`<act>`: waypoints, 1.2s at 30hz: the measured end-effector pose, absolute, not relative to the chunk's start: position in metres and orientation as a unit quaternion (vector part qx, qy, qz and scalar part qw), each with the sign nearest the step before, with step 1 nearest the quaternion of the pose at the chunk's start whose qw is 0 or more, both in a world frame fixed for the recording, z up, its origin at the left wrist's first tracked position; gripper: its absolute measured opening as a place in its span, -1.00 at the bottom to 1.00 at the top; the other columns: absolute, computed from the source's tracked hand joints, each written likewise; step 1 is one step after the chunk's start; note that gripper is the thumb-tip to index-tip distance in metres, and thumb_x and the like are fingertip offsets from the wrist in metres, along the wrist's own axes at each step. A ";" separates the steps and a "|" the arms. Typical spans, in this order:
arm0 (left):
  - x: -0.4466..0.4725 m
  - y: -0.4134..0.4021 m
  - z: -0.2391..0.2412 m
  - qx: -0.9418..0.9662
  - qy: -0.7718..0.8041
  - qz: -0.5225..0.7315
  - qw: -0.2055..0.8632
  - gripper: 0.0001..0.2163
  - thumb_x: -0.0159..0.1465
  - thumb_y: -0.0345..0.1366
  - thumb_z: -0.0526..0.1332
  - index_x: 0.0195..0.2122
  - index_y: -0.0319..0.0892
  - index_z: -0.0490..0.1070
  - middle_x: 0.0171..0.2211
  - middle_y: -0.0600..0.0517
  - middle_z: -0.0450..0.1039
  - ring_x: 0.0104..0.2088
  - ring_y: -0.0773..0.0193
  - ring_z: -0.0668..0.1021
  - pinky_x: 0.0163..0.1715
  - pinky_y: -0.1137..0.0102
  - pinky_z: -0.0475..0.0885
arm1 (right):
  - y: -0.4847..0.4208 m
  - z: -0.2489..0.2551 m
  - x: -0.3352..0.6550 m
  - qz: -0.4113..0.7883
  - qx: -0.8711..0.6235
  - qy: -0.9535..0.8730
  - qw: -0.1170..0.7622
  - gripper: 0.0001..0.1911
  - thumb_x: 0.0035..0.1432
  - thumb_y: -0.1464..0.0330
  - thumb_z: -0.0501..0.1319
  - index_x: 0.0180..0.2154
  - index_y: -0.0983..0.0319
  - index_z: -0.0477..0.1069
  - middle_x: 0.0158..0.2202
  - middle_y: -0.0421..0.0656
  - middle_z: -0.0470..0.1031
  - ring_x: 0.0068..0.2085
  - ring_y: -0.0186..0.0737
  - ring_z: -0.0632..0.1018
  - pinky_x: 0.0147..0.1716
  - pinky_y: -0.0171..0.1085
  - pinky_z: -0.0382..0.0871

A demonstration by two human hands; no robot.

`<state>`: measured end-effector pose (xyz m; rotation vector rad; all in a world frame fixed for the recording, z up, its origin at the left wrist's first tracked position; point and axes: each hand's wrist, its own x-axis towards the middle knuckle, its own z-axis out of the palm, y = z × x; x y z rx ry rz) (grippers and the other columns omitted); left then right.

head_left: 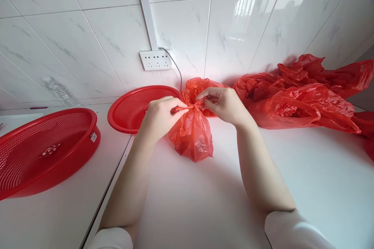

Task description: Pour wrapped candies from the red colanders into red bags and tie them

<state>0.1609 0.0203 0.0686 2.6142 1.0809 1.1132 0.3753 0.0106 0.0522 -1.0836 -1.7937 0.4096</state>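
Note:
A red plastic bag (193,136) with a bulging lower part is in the middle of the view, over the white table (187,202). Its top is gathered and twisted, apparently into a knot. My left hand (163,116) pinches one end of the gathered top between thumb and fingers. On the other side, my right hand (223,105) pinches the opposite end the same way. The thin red plastic shows no clear sign of what is inside.
Several crumpled red bags (300,105) lie at the right by the tiled wall. Two red perforated baskets (87,124) (117,124) stand at the left. Behind are a clear bottle (61,91) and a wall socket (156,60) with a grey cable. A seam splits the tabletop.

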 end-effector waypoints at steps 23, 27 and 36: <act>0.113 0.052 0.066 0.817 0.498 -0.004 0.290 -0.71 0.14 -0.05 0.20 -0.60 -0.10 0.47 -0.52 0.03 0.54 -0.40 0.21 0.56 -0.37 0.40 0.37 | 0.013 0.029 0.470 0.275 -0.714 -0.617 0.184 -0.87 -0.02 0.48 0.21 -0.37 0.23 0.51 -0.32 -0.06 0.57 -0.29 -0.09 0.58 -0.32 -0.12 0.48; 0.119 0.045 0.068 0.829 0.506 0.039 0.233 -0.72 0.10 0.02 0.23 -0.44 -0.07 0.56 -0.51 0.03 0.54 -0.50 0.22 0.53 -0.53 0.41 0.30 | -0.011 0.053 0.448 0.181 -0.638 -0.721 0.203 -0.62 0.00 0.30 0.30 -0.07 0.06 0.48 -0.09 -0.16 0.53 -0.10 -0.05 0.54 -0.21 -0.12 0.46; 0.115 0.034 0.078 0.797 0.565 0.091 0.190 -0.52 0.14 0.15 0.16 0.00 0.05 0.45 -0.13 0.03 0.56 -0.28 0.16 0.59 -0.47 0.46 0.38 | -0.003 0.023 0.363 0.096 -0.606 -0.787 0.063 -0.51 0.06 0.22 0.26 0.03 0.21 0.32 -0.11 0.02 0.50 -0.20 -0.02 0.54 -0.45 -0.25 0.27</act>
